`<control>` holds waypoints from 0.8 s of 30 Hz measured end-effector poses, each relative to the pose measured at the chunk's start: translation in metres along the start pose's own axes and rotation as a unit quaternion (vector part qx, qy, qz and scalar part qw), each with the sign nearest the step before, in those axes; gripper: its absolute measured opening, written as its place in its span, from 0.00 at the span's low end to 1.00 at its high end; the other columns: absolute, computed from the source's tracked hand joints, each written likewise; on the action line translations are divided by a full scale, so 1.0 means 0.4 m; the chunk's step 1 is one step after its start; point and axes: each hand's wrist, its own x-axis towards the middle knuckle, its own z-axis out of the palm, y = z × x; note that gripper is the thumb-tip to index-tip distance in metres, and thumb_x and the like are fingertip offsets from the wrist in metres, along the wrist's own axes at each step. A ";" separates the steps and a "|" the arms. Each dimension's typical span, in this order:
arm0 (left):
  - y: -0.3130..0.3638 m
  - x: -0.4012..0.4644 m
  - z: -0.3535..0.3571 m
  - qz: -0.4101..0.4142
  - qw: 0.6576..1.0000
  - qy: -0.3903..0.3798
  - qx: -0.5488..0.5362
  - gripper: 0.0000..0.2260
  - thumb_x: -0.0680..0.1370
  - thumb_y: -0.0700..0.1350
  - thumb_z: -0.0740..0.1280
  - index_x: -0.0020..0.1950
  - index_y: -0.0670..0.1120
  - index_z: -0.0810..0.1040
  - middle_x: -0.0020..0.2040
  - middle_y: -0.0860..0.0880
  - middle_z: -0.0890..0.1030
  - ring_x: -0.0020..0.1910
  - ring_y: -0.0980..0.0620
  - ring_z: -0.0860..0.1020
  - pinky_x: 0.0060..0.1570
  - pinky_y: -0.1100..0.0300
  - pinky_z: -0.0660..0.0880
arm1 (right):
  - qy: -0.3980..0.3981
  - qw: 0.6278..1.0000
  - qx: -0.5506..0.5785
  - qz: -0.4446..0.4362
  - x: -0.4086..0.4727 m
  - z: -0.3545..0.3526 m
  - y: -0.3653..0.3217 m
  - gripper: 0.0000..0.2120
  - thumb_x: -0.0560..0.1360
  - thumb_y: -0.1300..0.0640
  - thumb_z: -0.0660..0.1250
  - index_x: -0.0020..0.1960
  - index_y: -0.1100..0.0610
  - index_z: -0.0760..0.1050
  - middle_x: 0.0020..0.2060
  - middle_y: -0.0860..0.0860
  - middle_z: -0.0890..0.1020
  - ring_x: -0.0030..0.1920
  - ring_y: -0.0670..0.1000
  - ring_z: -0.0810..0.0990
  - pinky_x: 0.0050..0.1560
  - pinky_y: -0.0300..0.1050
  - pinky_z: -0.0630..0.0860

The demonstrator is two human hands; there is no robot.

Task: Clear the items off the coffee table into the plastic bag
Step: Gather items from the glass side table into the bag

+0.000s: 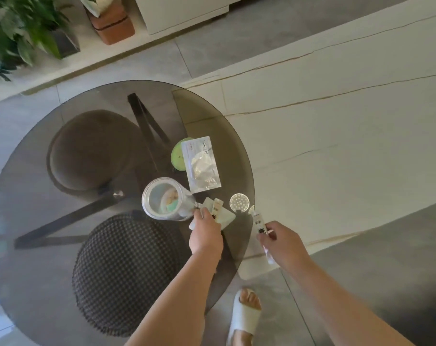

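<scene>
On the round smoked-glass coffee table (pixel 62 151) lie a silver L'Oreal sachet (pixel 201 164), a green round lid (pixel 177 156) half under it, a clear jar (pixel 165 199) on its side, a round perforated disc (pixel 239 202) and small white packets (pixel 223 213). My left hand (pixel 205 233) rests on the white packets beside the jar's mouth, fingers closed on them. Just past the table's right rim, my right hand (pixel 280 242) holds a narrow white sachet (pixel 259 224) and a bit of clear plastic (pixel 270 255). No plastic bag is clearly visible.
Two round stools show under the glass: a brown one (pixel 87 151) and a checked one (pixel 127 270). A long pale marble table (pixel 336 121) abuts the right side. Potted plants (pixel 24 28) stand at top left. My slippered foot (pixel 245 318) is on the floor below.
</scene>
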 end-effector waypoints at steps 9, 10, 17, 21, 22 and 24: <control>0.048 0.033 0.020 -0.051 0.996 -0.002 0.078 0.37 0.78 0.45 0.67 0.77 0.39 0.47 0.73 0.40 0.60 0.65 0.43 0.73 0.53 0.54 0.77 | 0.018 0.998 0.062 0.006 0.010 -0.025 0.037 0.10 0.77 0.51 0.64 0.54 0.55 0.75 0.44 0.50 0.82 0.44 0.51 0.79 0.39 0.41 0.71; 0.052 0.035 0.020 -0.059 0.995 -0.004 0.077 0.37 0.78 0.46 0.67 0.77 0.38 0.48 0.72 0.40 0.61 0.64 0.43 0.74 0.52 0.54 0.77 | 0.021 0.997 0.069 0.009 0.011 -0.025 0.041 0.10 0.77 0.52 0.64 0.54 0.55 0.75 0.44 0.50 0.82 0.44 0.51 0.79 0.38 0.40 0.71; 0.089 0.000 -0.018 0.009 0.991 -0.042 0.126 0.25 0.75 0.58 0.65 0.67 0.45 0.69 0.62 0.46 0.73 0.57 0.47 0.76 0.49 0.56 0.75 | 0.061 0.991 0.113 0.038 -0.040 -0.044 0.067 0.06 0.77 0.54 0.62 0.50 0.54 0.74 0.36 0.49 0.79 0.36 0.50 0.76 0.36 0.42 0.70; 0.135 -0.094 -0.062 0.066 0.992 -0.082 0.073 0.24 0.73 0.58 0.66 0.64 0.47 0.70 0.58 0.47 0.76 0.59 0.46 0.73 0.58 0.53 0.73 | 0.098 0.960 0.250 0.083 -0.137 -0.090 0.070 0.06 0.78 0.57 0.61 0.55 0.55 0.73 0.36 0.51 0.78 0.35 0.51 0.81 0.35 0.45 0.79; 0.149 -0.123 -0.077 0.071 0.991 -0.114 0.022 0.24 0.73 0.57 0.67 0.64 0.46 0.69 0.56 0.48 0.76 0.57 0.46 0.74 0.57 0.53 0.75 | 0.110 0.948 0.282 0.094 -0.172 -0.108 0.069 0.07 0.78 0.58 0.61 0.55 0.55 0.73 0.36 0.52 0.77 0.33 0.52 0.81 0.31 0.42 0.79; 0.181 -0.192 -0.114 0.083 0.979 -0.171 -0.077 0.27 0.74 0.54 0.70 0.66 0.43 0.67 0.55 0.48 0.75 0.51 0.49 0.74 0.51 0.57 0.75 | 0.139 0.935 0.308 0.109 -0.248 -0.146 0.070 0.06 0.79 0.59 0.61 0.55 0.55 0.73 0.36 0.53 0.77 0.29 0.50 0.80 0.24 0.36 0.74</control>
